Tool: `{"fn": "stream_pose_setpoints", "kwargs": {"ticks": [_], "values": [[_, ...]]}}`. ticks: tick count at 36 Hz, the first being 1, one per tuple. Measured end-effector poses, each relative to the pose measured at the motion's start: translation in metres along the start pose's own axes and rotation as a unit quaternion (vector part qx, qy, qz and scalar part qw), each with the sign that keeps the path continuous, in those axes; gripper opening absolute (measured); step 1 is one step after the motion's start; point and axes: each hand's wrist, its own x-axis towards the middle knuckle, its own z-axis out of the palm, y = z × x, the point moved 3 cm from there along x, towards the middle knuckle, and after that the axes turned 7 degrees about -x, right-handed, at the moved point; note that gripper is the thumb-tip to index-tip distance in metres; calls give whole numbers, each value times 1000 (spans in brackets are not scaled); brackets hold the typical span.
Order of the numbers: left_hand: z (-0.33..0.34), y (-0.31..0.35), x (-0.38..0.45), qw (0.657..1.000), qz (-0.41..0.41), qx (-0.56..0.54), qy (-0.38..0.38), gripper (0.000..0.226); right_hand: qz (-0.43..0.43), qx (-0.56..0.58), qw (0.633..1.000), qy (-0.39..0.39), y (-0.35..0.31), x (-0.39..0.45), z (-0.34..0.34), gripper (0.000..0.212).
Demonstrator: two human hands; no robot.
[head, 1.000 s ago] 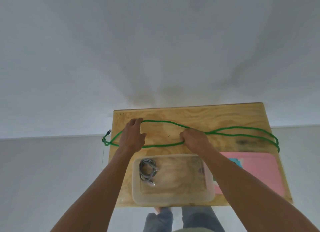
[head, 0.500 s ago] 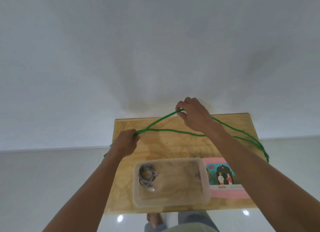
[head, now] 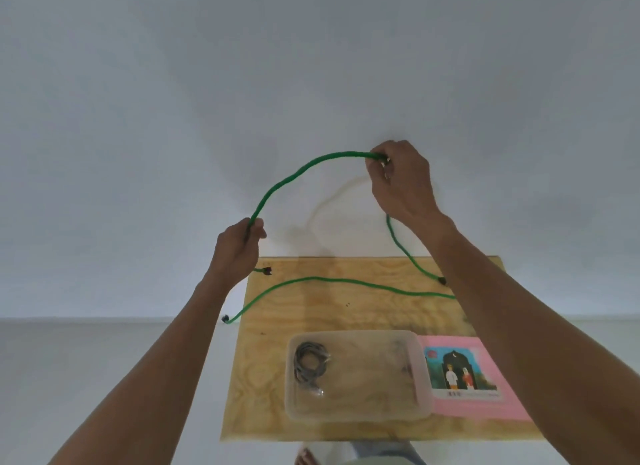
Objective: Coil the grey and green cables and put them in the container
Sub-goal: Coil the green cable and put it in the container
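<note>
Above the wooden table, the green cable arches in the air between my two hands. My left hand grips it at the lower left; one short end with a dark tip hangs just below that hand. My right hand pinches it higher up, at the top right. From there the cable drops to the table, and another strand lies across the tabletop to the left edge. The grey cable sits coiled in the left part of the clear plastic container.
A pink booklet with a picture lies right of the container, near the table's front right. A white wall stands close behind the table. Pale floor surrounds it, and my foot shows below the front edge.
Both hands have risen from the tabletop with the green cable. The right hand went up furthest, and the cable now forms an arch between them instead of lying flat.
</note>
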Motion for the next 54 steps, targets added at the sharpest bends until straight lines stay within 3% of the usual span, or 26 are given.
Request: {"fn": "stream_pose_setpoints", "kwargs": {"ticks": [5, 10, 14, 16, 19, 21, 23, 31, 34, 37, 42, 44, 47, 54], "values": [[-13, 37, -1, 991, 21, -130, 34, 37, 15, 47, 998, 38, -24, 4, -18, 16], [-22, 77, -6, 975, 43, -216, -8, 41, 58, 52, 997, 3, -44, 7, -28, 22], [-24, 101, -17, 948, 30, -317, 18, 41, 99, 35, 990, -95, -57, -5, -18, 64], [-25, 110, -22, 928, -1, -370, 41, 41, 108, 15, 987, -116, -66, -22, -14, 73], [-29, 120, -27, 897, -51, -434, 58, 38, 78, 24, 978, -194, -84, -58, -13, 57], [-34, 127, -30, 874, -75, -477, 60, 37, 62, 63, 950, -300, -94, -87, -11, 42], [-37, 132, -33, 850, -92, -516, 52, 35, 42, 81, 934, -345, -97, -110, -7, 34], [-46, 155, -49, 769, -129, -625, 26, 33, 63, 157, 959, -227, -92, -132, -4, 17], [-48, 169, -53, 749, -111, -652, 30, 32, 60, 229, 952, -194, -93, -126, -9, 7], [-49, 185, -60, 768, -60, -637, 12, 31, 57, 289, 941, -168, -97, -118, -24, 7], [-29, 206, -80, 878, 38, -474, -51, 31, 51, 349, 932, -84, -101, -94, -59, 8], [-16, 212, -87, 899, 65, -429, -65, 27, 49, 364, 928, -66, -98, -85, -74, 7], [-4, 221, -94, 896, 87, -432, -51, 27, 41, 356, 931, -71, -91, -76, -88, 11], [8, 245, -99, 889, 35, -455, 23, 25, 69, 384, 918, -64, -70, -71, -100, 22]]}}
